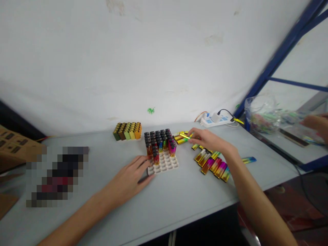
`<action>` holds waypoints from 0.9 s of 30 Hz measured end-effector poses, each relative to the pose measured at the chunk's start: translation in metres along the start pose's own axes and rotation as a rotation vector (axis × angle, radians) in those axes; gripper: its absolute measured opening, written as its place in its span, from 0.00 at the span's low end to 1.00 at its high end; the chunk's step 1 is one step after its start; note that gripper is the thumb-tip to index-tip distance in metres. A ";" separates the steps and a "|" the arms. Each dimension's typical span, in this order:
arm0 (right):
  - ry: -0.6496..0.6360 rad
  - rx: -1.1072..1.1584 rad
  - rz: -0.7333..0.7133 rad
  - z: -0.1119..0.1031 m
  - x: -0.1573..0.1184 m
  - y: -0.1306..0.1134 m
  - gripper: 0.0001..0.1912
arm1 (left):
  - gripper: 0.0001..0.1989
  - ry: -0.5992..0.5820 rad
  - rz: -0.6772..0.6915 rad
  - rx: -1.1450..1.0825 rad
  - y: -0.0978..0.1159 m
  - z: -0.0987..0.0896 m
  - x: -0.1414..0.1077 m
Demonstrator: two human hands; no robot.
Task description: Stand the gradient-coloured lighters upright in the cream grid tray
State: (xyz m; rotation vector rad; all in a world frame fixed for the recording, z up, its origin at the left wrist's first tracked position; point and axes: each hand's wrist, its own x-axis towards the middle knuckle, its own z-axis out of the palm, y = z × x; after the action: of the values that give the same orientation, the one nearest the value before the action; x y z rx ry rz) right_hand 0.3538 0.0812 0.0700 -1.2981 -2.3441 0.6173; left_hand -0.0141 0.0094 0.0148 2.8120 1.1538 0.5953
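My left hand (137,171) grips the left front corner of a white tray (165,166) with rows of hollows, its thumb along the front edge. Dark-topped lighters (156,136) stand upright in the tray's back rows; a red and gold lighter (156,158) stands farther forward, close to my fingertips. Right of the tray, my right hand (198,136) pinches a slim, shiny yellow-gold lighter case (185,136) above a small pile of similar gold cases (181,140). More shiny multicoloured cases (215,168) lie flat on the table beneath and beside my right forearm.
A block of green, yellow and orange lighters (128,131) stands at the back left of the grey table (164,201). A power strip (216,120) lies by the wall. At right are a blue frame (271,65), a plastic bag (263,114) and another person's blurred hand (317,125). Cardboard boxes (17,147) sit left.
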 end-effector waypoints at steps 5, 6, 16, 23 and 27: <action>0.124 0.179 -0.103 -0.016 0.008 -0.020 0.14 | 0.12 -0.020 -0.001 0.008 -0.001 0.001 0.000; 0.145 0.247 -0.125 -0.016 0.011 -0.025 0.14 | 0.12 -0.025 -0.002 0.010 -0.002 0.001 0.000; 0.069 0.667 -0.180 0.032 0.021 -0.061 0.32 | 0.11 -0.022 -0.009 -0.014 0.002 -0.001 0.001; -0.050 0.872 -0.066 0.049 0.012 -0.075 0.28 | 0.11 -0.024 -0.014 -0.010 0.003 -0.001 0.002; -0.071 0.992 0.002 0.052 0.011 -0.073 0.27 | 0.10 -0.030 -0.017 -0.003 0.004 0.000 0.001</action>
State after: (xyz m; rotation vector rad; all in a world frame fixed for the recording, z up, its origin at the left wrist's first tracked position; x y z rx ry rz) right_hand 0.2703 0.0464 0.0685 -0.7917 -1.6381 1.5635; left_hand -0.0108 0.0078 0.0162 2.7961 1.1694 0.5512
